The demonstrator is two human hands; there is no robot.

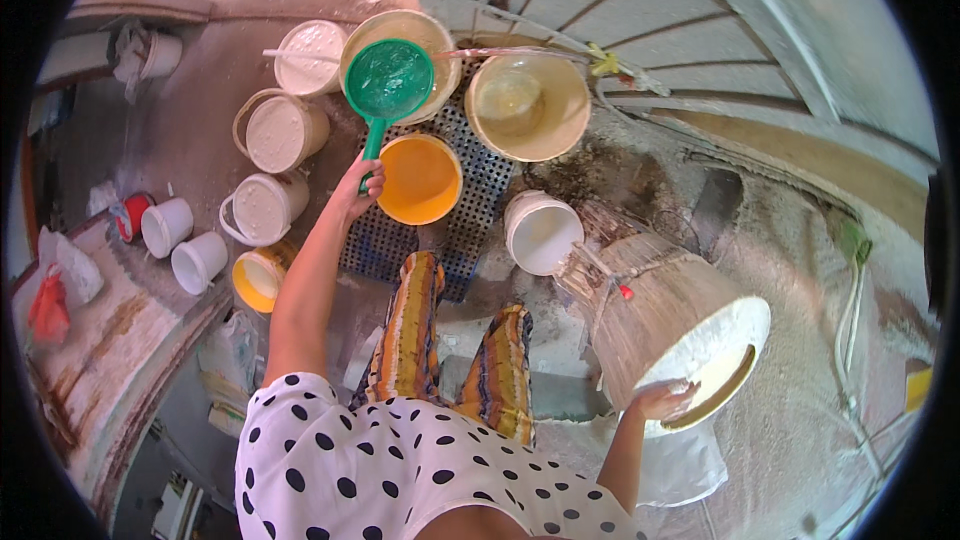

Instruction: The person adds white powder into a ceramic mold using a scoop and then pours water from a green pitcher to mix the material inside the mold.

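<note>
My left hand grips the handle of a green round sieve or scoop, held over a cream basin. Below it is a bucket of orange liquid; to its right is a second cream basin with cloudy liquid at the bottom. My right hand, fingers extended, rests at the white, powdery-looking mouth of a large, worn cylindrical drum lying tilted at the lower right. A white bucket sits beside the drum's narrower end.
Several pale-filled buckets line the left, with a yellow-lined bucket. White containers stand on a worn ledge. The basins rest on a perforated mat. A grey ribbed structure with pipes borders the upper right.
</note>
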